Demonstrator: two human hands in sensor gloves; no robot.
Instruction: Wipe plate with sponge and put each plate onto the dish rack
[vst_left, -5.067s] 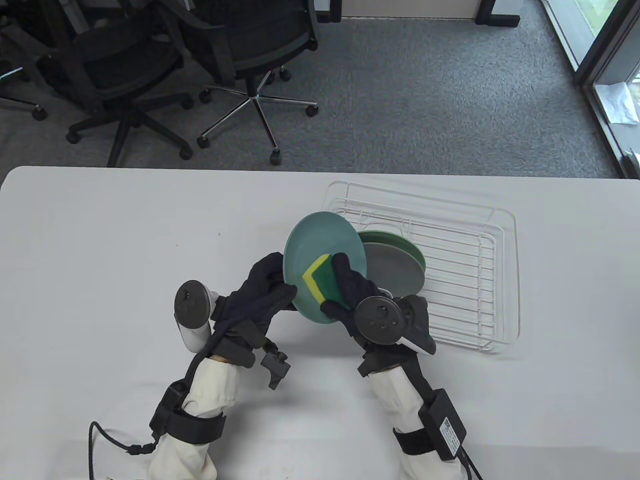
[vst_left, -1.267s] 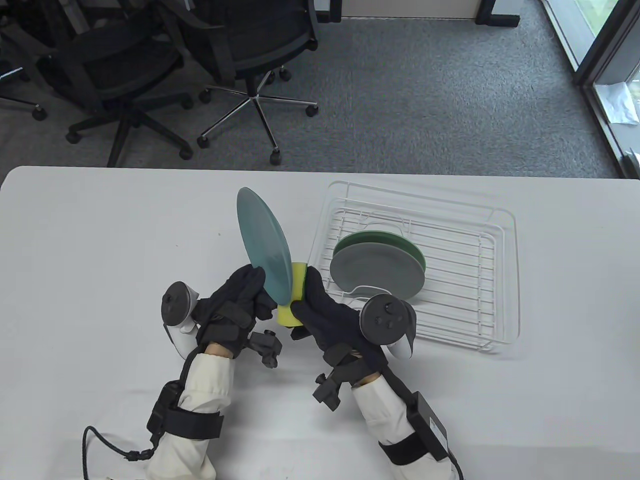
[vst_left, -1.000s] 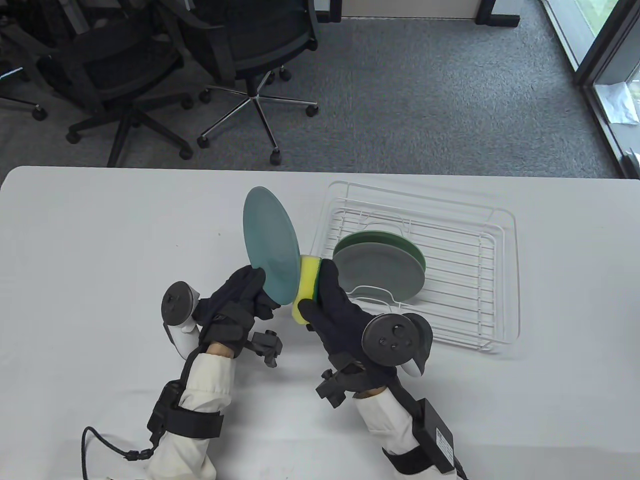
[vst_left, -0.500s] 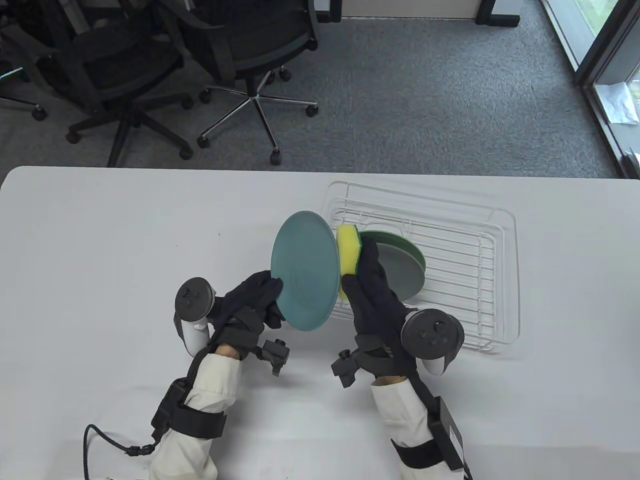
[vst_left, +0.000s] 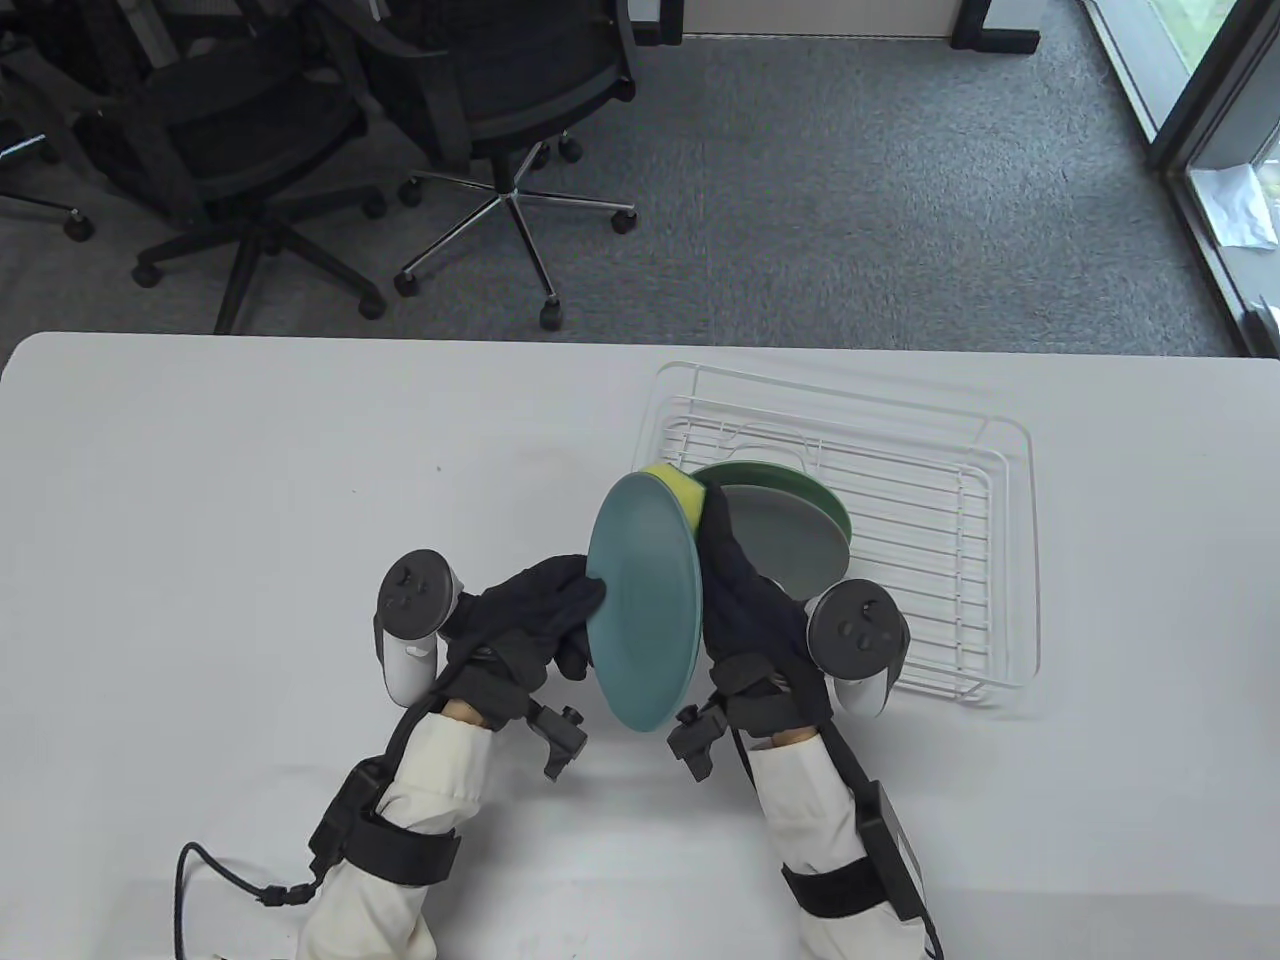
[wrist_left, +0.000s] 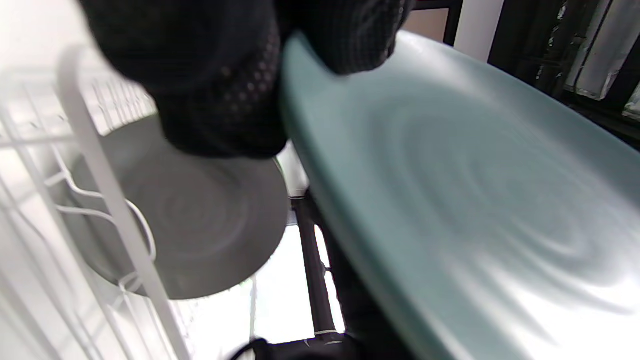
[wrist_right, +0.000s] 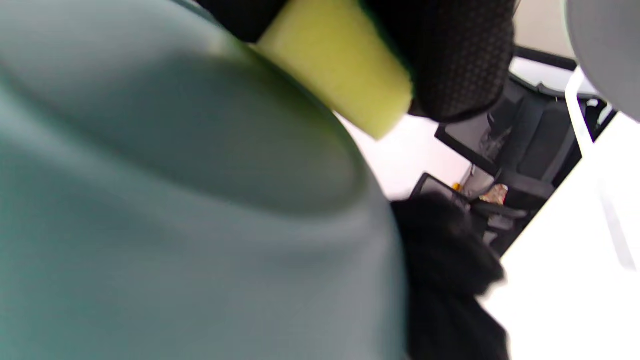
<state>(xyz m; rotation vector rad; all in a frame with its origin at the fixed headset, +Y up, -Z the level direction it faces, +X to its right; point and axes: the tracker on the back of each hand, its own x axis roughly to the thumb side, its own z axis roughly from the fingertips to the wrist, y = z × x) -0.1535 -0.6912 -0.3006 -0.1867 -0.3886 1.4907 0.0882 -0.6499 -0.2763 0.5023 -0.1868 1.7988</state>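
My left hand (vst_left: 545, 610) grips the rim of a teal plate (vst_left: 645, 600) and holds it on edge above the table. My right hand (vst_left: 745, 590) holds a yellow and green sponge (vst_left: 685, 487) against the plate's far face, near its top edge. In the left wrist view the teal plate (wrist_left: 475, 200) fills the right side, with my fingers (wrist_left: 225, 100) curled over its rim. In the right wrist view the sponge (wrist_right: 340, 65) lies flat on the plate (wrist_right: 175, 225). A grey plate (vst_left: 790, 535) and a green plate (vst_left: 800, 485) stand in the white wire dish rack (vst_left: 960, 520).
The dish rack sits on the right half of the white table (vst_left: 250, 480), close behind my right hand. Black office chairs (vst_left: 480, 110) stand on the grey carpet beyond the table's far edge. A cable (vst_left: 220, 880) trails from my left forearm.
The plate has come right and nearer to me, turning more edge-on. My right hand slid the sponge up the plate's far side from its lower rim to its top.
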